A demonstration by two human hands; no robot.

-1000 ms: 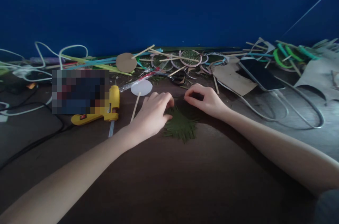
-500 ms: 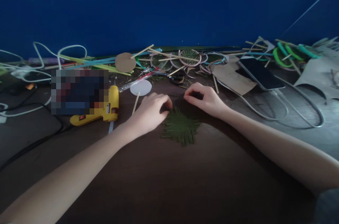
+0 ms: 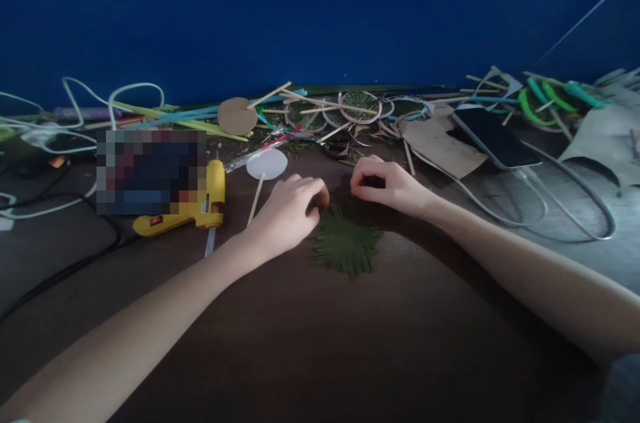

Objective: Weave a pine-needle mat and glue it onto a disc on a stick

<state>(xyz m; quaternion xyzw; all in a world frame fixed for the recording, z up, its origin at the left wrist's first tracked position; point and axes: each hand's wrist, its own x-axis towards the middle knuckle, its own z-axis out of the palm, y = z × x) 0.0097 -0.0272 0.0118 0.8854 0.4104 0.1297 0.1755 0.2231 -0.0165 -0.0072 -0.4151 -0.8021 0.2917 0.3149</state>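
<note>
A round green piece with a fringed edge [image 3: 347,243], perhaps of leaf strips, lies flat on the dark table. My left hand [image 3: 293,213] is at its upper left edge, with thumb and forefinger curled in and closed on the rim. Just beyond the far right edge, my right hand [image 3: 385,184] has thumb and fingertips pinched together. Whatever may be between those tips is too small to make out. Behind my left wrist lie a white disc [image 3: 267,164] and a thin wooden stick [image 3: 256,200].
To the left lies a yellow glue gun [image 3: 215,193] beside a blurred-out object. Along the blue wall are sticks, coloured rings and a brown cardboard disc [image 3: 237,116]. A phone [image 3: 495,136] with a cable rests on the right near cut cardboard [image 3: 443,143].
The green piece has shifted slightly right and looks a little turned. Both hands have moved slightly to the right, keeping their curled shapes.
</note>
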